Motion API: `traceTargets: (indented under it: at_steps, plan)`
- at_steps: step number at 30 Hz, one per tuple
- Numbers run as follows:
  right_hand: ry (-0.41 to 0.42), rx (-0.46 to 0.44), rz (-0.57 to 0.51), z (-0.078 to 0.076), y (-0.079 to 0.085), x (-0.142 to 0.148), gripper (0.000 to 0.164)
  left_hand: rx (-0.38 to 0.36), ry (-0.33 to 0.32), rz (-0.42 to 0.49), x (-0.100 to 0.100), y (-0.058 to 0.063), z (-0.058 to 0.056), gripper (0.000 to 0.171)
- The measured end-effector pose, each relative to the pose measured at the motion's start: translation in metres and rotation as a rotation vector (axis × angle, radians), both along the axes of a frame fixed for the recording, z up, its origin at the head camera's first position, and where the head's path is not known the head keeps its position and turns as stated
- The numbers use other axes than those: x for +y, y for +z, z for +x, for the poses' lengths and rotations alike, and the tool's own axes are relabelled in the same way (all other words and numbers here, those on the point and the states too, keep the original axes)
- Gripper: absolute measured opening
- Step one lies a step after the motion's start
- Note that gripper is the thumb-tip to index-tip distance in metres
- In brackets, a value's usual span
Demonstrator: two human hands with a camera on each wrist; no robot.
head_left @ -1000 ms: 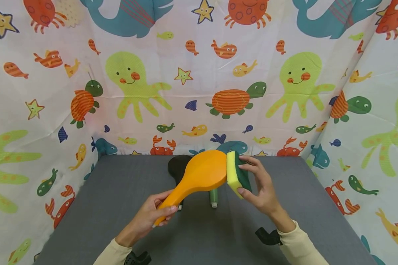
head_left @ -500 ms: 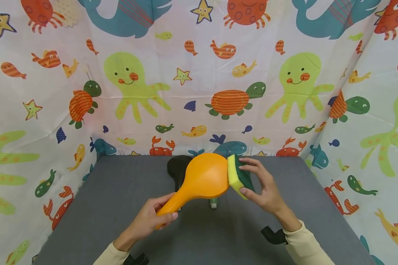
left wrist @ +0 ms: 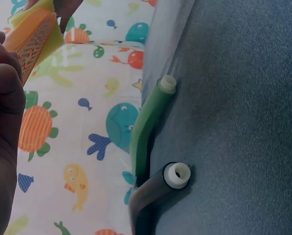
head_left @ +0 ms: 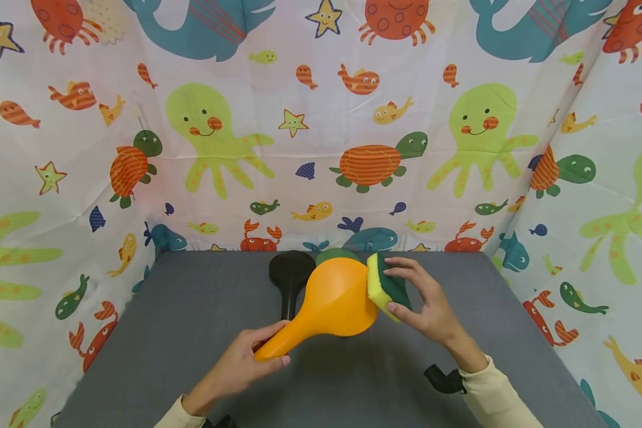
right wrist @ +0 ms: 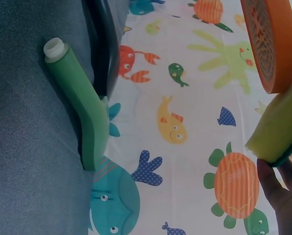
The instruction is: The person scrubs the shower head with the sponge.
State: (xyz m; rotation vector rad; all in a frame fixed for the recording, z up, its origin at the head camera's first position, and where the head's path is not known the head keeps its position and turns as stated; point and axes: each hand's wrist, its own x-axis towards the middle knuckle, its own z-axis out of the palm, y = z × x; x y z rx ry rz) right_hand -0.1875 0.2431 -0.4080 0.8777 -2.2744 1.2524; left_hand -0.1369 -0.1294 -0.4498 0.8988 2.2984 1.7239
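Observation:
My left hand (head_left: 241, 364) grips the handle of an orange shower head (head_left: 336, 300), held up with its smooth back on top. Its perforated spray face (left wrist: 34, 46) shows in the left wrist view. A yellow sponge with a dark green scouring side (head_left: 381, 286) is pinched between the thumb and fingers of my right hand (head_left: 430, 300). The sponge's yellow side presses against the right rim of the shower head. In the right wrist view the sponge (right wrist: 280, 120) sits right at that rim, and part of the right hand is cut off.
Behind the orange one, a black shower head (head_left: 291, 270) and a green shower head (head_left: 337, 255) lie on the grey tabletop (head_left: 208, 291). Their handles show white threaded ends in the left wrist view. A curtain printed with sea animals (head_left: 310, 101) encloses the back and sides.
The orange shower head has come down and nearer, its back tilting further into view, and the green one's top now shows behind it. The sponge stays against its right rim, shifted slightly right.

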Motion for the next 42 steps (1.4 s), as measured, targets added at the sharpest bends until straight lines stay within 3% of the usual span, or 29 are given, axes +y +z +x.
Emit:
traceTargets:
  at_steps: [6,17,26,32,42]
  plan:
    - [0.001,0.002,0.007,-0.002,-0.001,-0.003,0.053,0.082,0.004,-0.009,0.002,0.000,0.000,0.050]
    - [-0.070,0.080,0.060,-0.002,-0.003,-0.017,0.057,0.140,0.115,-0.076,0.003,-0.001,0.002,0.052]
    - [-0.071,0.211,0.151,0.000,-0.003,-0.031,0.061,0.140,0.156,-0.099,0.004,-0.004,0.000,0.052]
    - [-0.046,0.293,0.183,0.000,-0.005,-0.043,0.060,0.098,0.198,-0.123,0.007,-0.006,-0.003,0.053]
    - [-0.049,0.337,0.180,0.000,-0.005,-0.061,0.053,0.016,0.243,-0.068,0.013,-0.005,-0.005,0.055]
